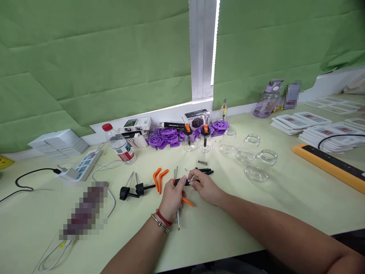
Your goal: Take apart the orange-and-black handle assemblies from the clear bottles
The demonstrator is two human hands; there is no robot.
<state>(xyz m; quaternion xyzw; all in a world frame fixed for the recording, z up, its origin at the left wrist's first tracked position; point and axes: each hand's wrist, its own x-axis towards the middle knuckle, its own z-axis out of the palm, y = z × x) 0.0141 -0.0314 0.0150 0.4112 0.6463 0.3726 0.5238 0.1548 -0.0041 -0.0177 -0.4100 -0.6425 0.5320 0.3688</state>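
Note:
My left hand [171, 199] is closed around a black pump head [182, 181] with an orange lever [187, 202] sticking out below. A thin metal tube [178, 220] shows under the same hand. My right hand [205, 186] pinches at the pump head's right end; any small part between its fingertips is too small to make out. Just beyond it lie a coiled spring [202, 163] and black slender parts [209, 171]. Left of my hands are two orange levers [160, 179] and two black pump heads with metal tubes [139, 188].
Clear glass bottles [256, 172] stand right of centre. Two bottles with black-and-orange tops [205, 131] stand before purple plastic parts [168, 137]. A water bottle [121, 146], power strip [88, 165] and cables are left. Card stacks [327, 135] and an orange-and-black bar [330, 165] are right.

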